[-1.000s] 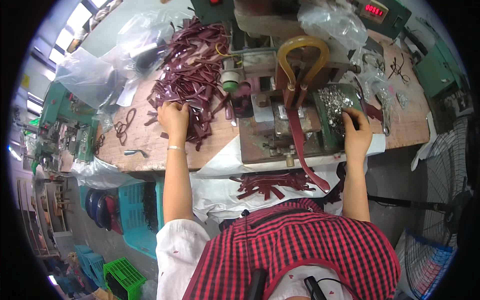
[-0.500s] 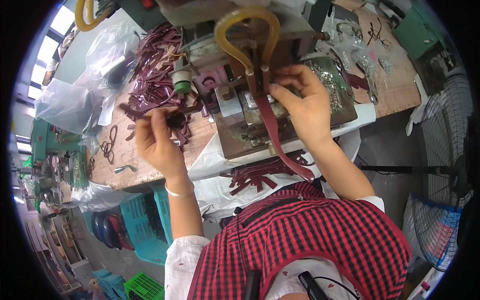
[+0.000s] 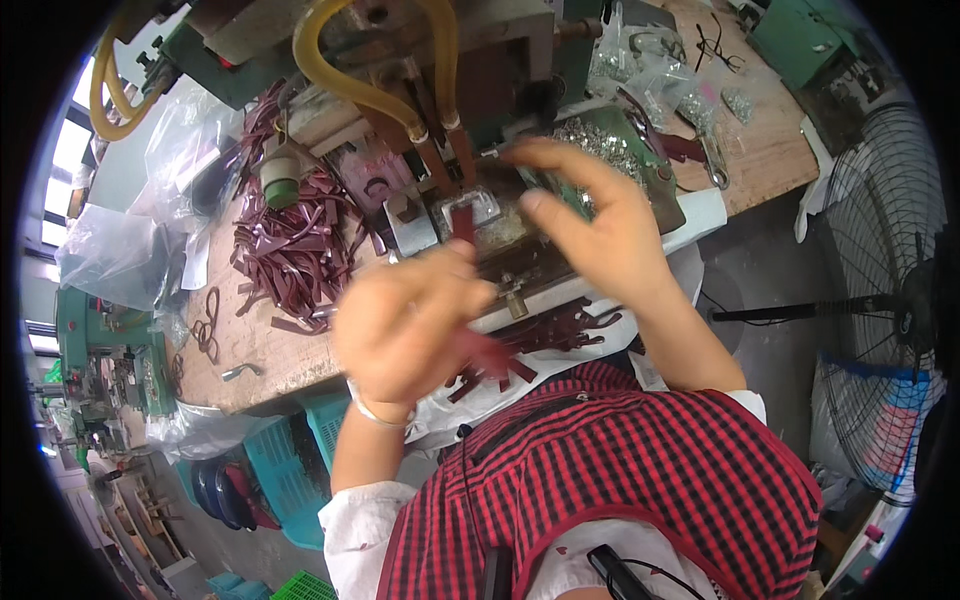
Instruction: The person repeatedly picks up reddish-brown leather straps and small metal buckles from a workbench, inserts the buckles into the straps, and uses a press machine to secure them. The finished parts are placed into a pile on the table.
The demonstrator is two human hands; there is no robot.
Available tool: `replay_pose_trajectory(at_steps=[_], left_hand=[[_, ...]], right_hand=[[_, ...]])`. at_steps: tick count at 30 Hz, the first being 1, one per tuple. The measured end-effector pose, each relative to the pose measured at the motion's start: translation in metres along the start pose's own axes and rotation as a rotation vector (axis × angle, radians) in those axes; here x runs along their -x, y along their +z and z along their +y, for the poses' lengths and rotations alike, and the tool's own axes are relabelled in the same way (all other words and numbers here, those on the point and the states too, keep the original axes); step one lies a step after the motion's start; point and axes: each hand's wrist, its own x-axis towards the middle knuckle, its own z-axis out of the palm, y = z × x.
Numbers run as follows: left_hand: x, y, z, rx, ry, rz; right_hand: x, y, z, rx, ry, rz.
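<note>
A maroon eyeglass temple [image 3: 462, 223] lies with its flat end on the small metal block of the bench machine [image 3: 420, 215]. My left hand [image 3: 405, 320], blurred by motion, is closed around its middle, and a blurred maroon part shows below the fingers. My right hand [image 3: 605, 225] is just right of the block, thumb and fingers apart, with nothing between them. Near its fingertips is a tray of small shiny metal parts [image 3: 602, 145]. Two copper-coloured prongs [image 3: 442, 165] hang over the block, joined to a yellow hose [image 3: 330, 75].
A heap of maroon temples [image 3: 295, 245] covers the bench left of the machine. More temples [image 3: 560, 335] lie on white cloth near my lap. A green-tipped knob [image 3: 280, 190] juts out above the heap. At the right stands a black fan [image 3: 880, 290]; teal crates [image 3: 290, 470] sit below the bench.
My left hand has moved right from the heap to the temple at the machine. My right hand has let go of the temple and opened. The whole view has shifted.
</note>
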Motion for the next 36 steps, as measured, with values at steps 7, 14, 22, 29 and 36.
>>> replay_pose_trajectory(at_steps=[7,14,22,29,36], left_hand=[[0.014,0.033,-0.007,-0.131,0.23,-0.067],[0.021,0.038,-0.011,-0.083,0.216,0.05],[0.054,-0.032,0.028,-0.339,-0.161,-0.263],[0.026,-0.102,-0.097,-0.515,-0.49,0.049],[0.135,-0.057,-0.224,-1.056,-0.584,-0.478]], right_hand=[[0.018,-0.033,0.132,0.804,0.055,0.311],[0.013,-0.026,0.13,0.79,-0.018,0.343],[0.019,-0.033,0.132,0.531,0.134,0.404],[0.005,-0.023,0.107,0.39,0.024,0.378],[-0.002,-0.014,0.094,0.311,0.249,0.357]])
